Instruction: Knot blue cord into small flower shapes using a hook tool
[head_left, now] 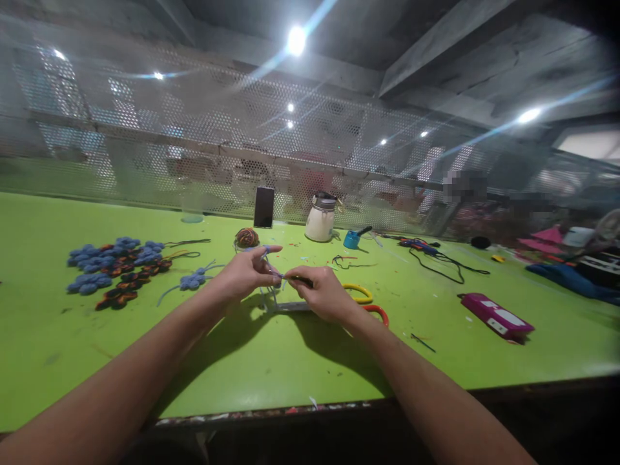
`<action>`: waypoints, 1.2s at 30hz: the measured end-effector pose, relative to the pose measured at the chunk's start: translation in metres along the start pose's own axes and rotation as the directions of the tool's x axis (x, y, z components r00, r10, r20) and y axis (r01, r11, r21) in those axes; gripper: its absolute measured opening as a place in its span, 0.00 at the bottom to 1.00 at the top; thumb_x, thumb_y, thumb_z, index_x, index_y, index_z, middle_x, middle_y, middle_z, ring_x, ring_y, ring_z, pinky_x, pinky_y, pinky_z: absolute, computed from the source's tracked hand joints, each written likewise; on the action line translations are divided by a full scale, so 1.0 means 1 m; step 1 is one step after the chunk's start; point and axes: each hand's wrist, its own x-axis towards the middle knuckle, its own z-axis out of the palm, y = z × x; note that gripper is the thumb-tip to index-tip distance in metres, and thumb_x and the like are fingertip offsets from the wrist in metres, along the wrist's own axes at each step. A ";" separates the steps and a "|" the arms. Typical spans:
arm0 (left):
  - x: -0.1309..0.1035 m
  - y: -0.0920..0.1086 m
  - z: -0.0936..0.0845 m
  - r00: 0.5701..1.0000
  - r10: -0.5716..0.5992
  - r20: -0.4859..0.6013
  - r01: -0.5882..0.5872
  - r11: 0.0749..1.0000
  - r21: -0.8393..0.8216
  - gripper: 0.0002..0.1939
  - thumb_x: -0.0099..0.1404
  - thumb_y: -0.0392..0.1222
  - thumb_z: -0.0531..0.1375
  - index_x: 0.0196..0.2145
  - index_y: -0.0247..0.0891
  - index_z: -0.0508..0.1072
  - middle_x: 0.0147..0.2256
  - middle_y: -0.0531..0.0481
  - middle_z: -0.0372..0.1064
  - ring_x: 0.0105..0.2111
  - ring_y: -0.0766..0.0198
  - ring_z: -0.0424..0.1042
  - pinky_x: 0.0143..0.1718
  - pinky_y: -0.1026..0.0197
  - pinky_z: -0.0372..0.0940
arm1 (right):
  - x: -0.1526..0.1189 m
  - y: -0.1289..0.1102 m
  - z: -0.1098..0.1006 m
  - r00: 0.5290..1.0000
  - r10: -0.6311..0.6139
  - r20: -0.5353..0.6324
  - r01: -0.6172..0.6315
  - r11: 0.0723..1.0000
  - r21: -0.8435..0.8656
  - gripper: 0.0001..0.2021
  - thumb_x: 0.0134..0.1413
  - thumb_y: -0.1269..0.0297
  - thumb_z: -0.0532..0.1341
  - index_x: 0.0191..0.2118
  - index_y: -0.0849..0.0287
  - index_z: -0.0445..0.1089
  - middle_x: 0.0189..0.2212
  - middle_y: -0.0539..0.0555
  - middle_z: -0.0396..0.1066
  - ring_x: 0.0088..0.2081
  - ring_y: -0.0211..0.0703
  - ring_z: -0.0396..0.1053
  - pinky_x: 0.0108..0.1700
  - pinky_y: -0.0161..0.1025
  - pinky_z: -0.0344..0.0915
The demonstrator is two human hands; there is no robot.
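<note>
Pale blue yarn (265,259) runs over the raised index finger of my left hand (245,274), whose thumb and other fingers pinch a small piece of yarn work. My right hand (322,290) is closed around a thin dark-handled hook (301,280), its tip meeting the yarn at my left fingertips. Loose strands hang below the hands. Partly behind my right hand lie scissors with a yellow handle loop (359,293) and a red one (376,314). A blue crocheted flower (192,279) with loose tails lies left of my left hand.
Blue flowers (90,283) and dark multicoloured ones (119,296) lie at left. Behind stand a yarn ball (247,237), phone (264,207), white jug (320,221) and blue pot (352,239). A magenta box (496,315) and dark cable (443,258) lie right.
</note>
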 end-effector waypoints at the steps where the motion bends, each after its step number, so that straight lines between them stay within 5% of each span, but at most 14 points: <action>1: 0.000 0.000 0.000 1.000 0.007 -0.002 -0.007 1.000 0.001 0.41 0.44 0.30 0.66 0.57 0.29 0.60 0.22 0.56 0.67 0.27 0.66 0.67 0.35 0.61 0.61 | 0.001 0.000 0.001 0.998 0.060 0.009 -0.060 0.995 0.075 0.09 0.53 0.70 0.57 0.37 0.64 0.74 0.22 0.52 0.71 0.23 0.34 0.62 0.27 0.32 0.58; 7: -0.005 0.007 0.001 0.999 -0.032 -0.023 0.033 0.997 0.065 0.45 0.45 0.30 0.65 0.60 0.36 0.54 0.21 0.57 0.67 0.24 0.65 0.67 0.29 0.63 0.59 | 0.002 -0.003 0.007 0.938 0.335 0.088 -0.342 0.856 0.389 0.11 0.51 0.66 0.58 0.39 0.66 0.73 0.14 0.45 0.60 0.15 0.30 0.52 0.20 0.31 0.52; 11: -0.005 0.004 0.001 0.999 0.014 -0.030 -0.011 0.997 0.073 0.45 0.45 0.31 0.65 0.61 0.35 0.53 0.19 0.58 0.66 0.22 0.66 0.66 0.28 0.63 0.59 | 0.001 -0.003 0.008 0.976 0.220 -0.003 -0.213 0.948 0.235 0.16 0.50 0.70 0.58 0.46 0.63 0.72 0.17 0.47 0.66 0.18 0.33 0.56 0.24 0.32 0.55; 14: -0.002 0.000 -0.001 0.999 0.031 -0.025 -0.028 0.995 0.097 0.45 0.45 0.32 0.65 0.60 0.34 0.55 0.19 0.58 0.64 0.22 0.67 0.66 0.29 0.63 0.60 | 0.000 0.000 0.008 0.993 0.097 -0.067 -0.092 0.993 0.075 0.13 0.50 0.73 0.57 0.40 0.61 0.75 0.25 0.52 0.72 0.23 0.35 0.61 0.28 0.34 0.57; 18: -0.002 -0.002 0.002 0.997 0.079 0.003 -0.077 0.964 0.254 0.48 0.46 0.32 0.64 0.63 0.39 0.49 0.19 0.58 0.65 0.22 0.64 0.67 0.27 0.63 0.59 | 0.001 0.002 0.011 0.988 0.157 -0.013 -0.154 0.981 0.119 0.08 0.50 0.71 0.58 0.34 0.62 0.75 0.20 0.51 0.70 0.21 0.34 0.61 0.26 0.33 0.56; 20: -0.004 -0.001 0.006 0.992 0.124 -0.007 -0.113 0.922 0.371 0.47 0.48 0.32 0.63 0.63 0.41 0.47 0.19 0.56 0.67 0.23 0.63 0.67 0.26 0.63 0.59 | 0.002 0.001 0.015 0.950 0.308 0.040 -0.305 0.898 0.317 0.06 0.49 0.69 0.59 0.31 0.63 0.73 0.15 0.47 0.64 0.16 0.32 0.57 0.21 0.31 0.53; 23: -0.004 -0.002 0.011 0.974 0.213 -0.071 -0.146 0.840 0.523 0.42 0.49 0.32 0.61 0.62 0.44 0.53 0.21 0.55 0.69 0.23 0.63 0.66 0.28 0.62 0.58 | 0.002 0.000 0.022 0.860 0.490 0.140 -0.463 0.637 0.616 0.07 0.46 0.64 0.62 0.27 0.62 0.66 0.13 0.44 0.60 0.12 0.29 0.52 0.15 0.29 0.45; 27: 0.002 -0.008 0.008 0.981 0.140 -0.134 -0.082 0.925 0.370 0.38 0.46 0.32 0.63 0.56 0.40 0.63 0.21 0.55 0.68 0.23 0.63 0.65 0.28 0.62 0.57 | 0.002 -0.001 0.027 0.848 0.501 0.174 -0.447 0.498 0.743 0.14 0.39 0.59 0.66 0.27 0.62 0.63 0.13 0.44 0.61 0.12 0.27 0.51 0.14 0.27 0.41; 31: 0.003 -0.007 0.000 0.993 0.034 -0.116 -0.009 0.978 0.208 0.32 0.46 0.34 0.65 0.51 0.30 0.68 0.22 0.52 0.67 0.22 0.65 0.65 0.26 0.62 0.58 | 0.002 0.000 0.026 0.879 0.456 0.136 -0.405 0.568 0.717 0.13 0.39 0.58 0.65 0.28 0.62 0.65 0.13 0.43 0.60 0.13 0.27 0.50 0.14 0.27 0.43; 36: -0.003 0.001 -0.001 0.995 -0.090 -0.033 0.088 0.995 -0.053 0.37 0.45 0.30 0.66 0.55 0.36 0.64 0.21 0.57 0.65 0.22 0.68 0.64 0.26 0.64 0.56 | 0.002 0.004 0.022 0.940 0.342 -0.008 -0.283 0.790 0.544 0.10 0.46 0.59 0.61 0.30 0.62 0.68 0.15 0.45 0.61 0.15 0.30 0.52 0.17 0.30 0.49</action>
